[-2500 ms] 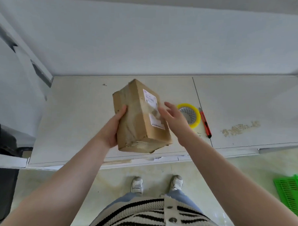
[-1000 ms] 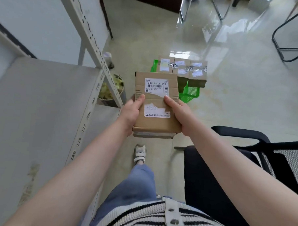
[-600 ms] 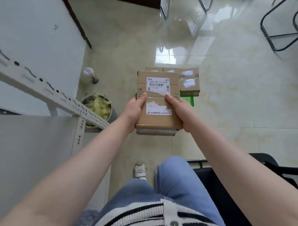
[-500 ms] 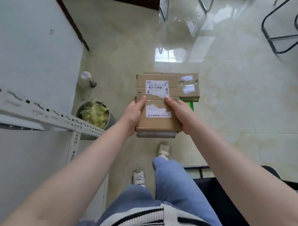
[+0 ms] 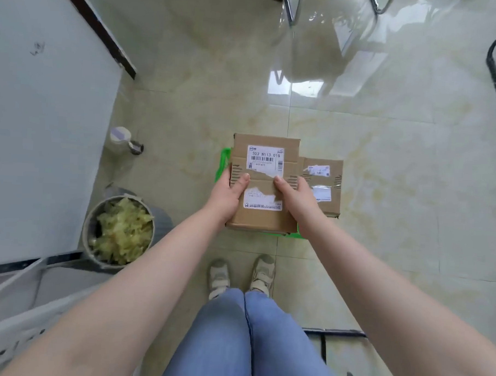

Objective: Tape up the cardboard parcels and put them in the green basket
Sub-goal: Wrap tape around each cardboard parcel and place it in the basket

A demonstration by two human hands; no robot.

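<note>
I hold a brown cardboard parcel (image 5: 264, 214) with a torn white label flat in front of me, label up. My left hand (image 5: 226, 197) grips its left side, thumb on top. My right hand (image 5: 298, 203) grips its right side, thumb on the label. The parcel hangs directly over the green basket (image 5: 222, 167) on the floor, which shows only as a green strip at the left and along the parcel's near edge. Another labelled parcel (image 5: 325, 185) lies in the basket, peeking out to the right of the held one.
A grey bin (image 5: 120, 230) full of yellowish scraps stands on the tiled floor to the left, with a small white bottle (image 5: 121, 136) beyond it. A white wall panel (image 5: 39, 122) fills the left. Chair legs (image 5: 290, 7) stand at the top; my feet (image 5: 241, 275) are just below the basket.
I turned away from the table, walked to the basket and stopped with both feet together. Both hands carried the parcel forward and down until it covers most of the basket.
</note>
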